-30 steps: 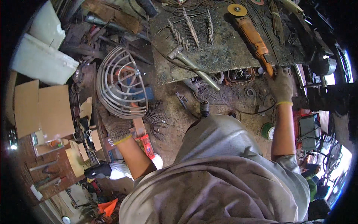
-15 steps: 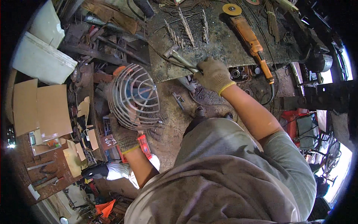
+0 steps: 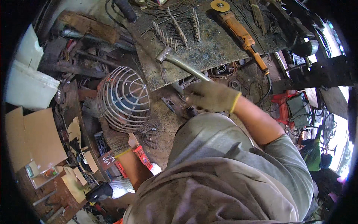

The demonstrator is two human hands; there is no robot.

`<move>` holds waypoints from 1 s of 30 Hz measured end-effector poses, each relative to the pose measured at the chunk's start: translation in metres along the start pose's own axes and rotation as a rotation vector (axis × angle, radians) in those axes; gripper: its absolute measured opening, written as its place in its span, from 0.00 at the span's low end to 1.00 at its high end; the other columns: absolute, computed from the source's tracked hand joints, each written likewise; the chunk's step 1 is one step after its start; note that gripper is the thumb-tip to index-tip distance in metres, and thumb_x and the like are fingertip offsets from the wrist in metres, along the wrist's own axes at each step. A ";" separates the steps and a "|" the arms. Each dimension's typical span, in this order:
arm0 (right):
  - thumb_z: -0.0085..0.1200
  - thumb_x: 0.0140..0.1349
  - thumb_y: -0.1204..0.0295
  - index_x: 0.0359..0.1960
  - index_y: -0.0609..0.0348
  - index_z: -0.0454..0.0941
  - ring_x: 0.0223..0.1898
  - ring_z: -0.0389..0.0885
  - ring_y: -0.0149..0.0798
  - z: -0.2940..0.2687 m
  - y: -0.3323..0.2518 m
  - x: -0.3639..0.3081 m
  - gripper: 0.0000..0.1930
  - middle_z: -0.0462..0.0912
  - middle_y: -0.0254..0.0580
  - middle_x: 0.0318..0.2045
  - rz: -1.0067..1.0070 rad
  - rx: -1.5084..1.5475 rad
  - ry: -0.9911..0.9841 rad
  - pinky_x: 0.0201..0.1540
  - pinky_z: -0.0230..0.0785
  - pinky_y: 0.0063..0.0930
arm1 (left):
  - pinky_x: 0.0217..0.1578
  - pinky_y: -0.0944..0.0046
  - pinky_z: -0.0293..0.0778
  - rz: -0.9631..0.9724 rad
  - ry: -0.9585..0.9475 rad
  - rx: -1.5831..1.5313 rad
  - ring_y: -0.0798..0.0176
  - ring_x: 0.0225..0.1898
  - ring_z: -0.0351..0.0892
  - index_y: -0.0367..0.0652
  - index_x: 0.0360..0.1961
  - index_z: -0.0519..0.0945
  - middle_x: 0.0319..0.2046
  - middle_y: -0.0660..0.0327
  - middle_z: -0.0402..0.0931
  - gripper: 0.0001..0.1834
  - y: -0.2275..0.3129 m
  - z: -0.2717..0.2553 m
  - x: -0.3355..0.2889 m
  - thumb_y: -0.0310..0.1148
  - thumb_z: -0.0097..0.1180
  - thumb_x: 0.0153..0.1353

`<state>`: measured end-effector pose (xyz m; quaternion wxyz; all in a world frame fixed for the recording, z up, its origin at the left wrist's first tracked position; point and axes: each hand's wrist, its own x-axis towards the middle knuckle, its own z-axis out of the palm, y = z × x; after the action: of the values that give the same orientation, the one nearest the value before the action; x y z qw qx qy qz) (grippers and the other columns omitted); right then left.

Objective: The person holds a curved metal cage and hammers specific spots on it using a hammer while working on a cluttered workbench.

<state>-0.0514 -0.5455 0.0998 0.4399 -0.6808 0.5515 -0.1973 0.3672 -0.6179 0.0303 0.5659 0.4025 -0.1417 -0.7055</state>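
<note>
Starting at the far left: flat cardboard sheets (image 3: 35, 138) and a white box (image 3: 28, 87) among scrap on the floor. Next, left hand (image 3: 115, 140), gloved, clenched on the lower rim of a domed wire fan guard (image 3: 123, 99), held off the surface's left edge with the dome tilted toward the camera. Just right of that wrist, a red tool (image 3: 142, 156) lying on the ground. Above, a dark, scorched metal surface (image 3: 220, 50), with short rusty rods (image 3: 179, 31) in rows near its far left corner. Further right, right hand (image 3: 212, 97), also gloved, closed around the handle of a hammer (image 3: 179, 63); handle crossing the near edge of the surface, metal head up and to the left, over the near left part of the plate, apart from the guard. Whether the head touches the plate cannot be told. Toward the far right of the surface, an orange angle grinder (image 3: 238, 31), disc at the far edge, cord trailing off the near right corner. Beyond that edge, red and green items, too blurred to identify.
</note>
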 end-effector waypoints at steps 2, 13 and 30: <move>0.49 0.64 0.53 0.44 0.58 0.80 0.44 0.80 0.60 0.019 0.007 0.005 0.21 0.81 0.60 0.40 0.050 -0.195 -0.008 0.47 0.72 0.49 | 0.59 0.46 0.71 -0.005 0.047 -0.035 0.49 0.62 0.69 0.45 0.64 0.68 0.65 0.55 0.66 0.34 -0.002 0.026 0.000 0.52 0.56 0.63; 0.54 0.60 0.65 0.49 0.58 0.75 0.45 0.82 0.55 0.009 0.045 0.061 0.17 0.80 0.54 0.42 0.341 -0.621 0.289 0.46 0.75 0.46 | 0.65 0.44 0.63 -0.033 0.158 0.113 0.45 0.66 0.63 0.44 0.67 0.65 0.67 0.53 0.62 0.34 -0.007 0.055 0.006 0.54 0.46 0.67; 0.53 0.61 0.63 0.58 0.56 0.73 0.50 0.79 0.58 -0.185 0.134 -0.124 0.23 0.82 0.59 0.45 0.547 -0.695 0.731 0.55 0.70 0.47 | 0.65 0.38 0.59 -0.082 -0.051 0.089 0.44 0.68 0.59 0.47 0.68 0.64 0.69 0.54 0.58 0.38 -0.034 0.058 0.000 0.54 0.56 0.62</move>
<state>-0.3067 -0.5020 0.1164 0.0060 -0.5055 0.8563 -0.1061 0.3020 -0.6224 0.0450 0.5142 0.4147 -0.1704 -0.7312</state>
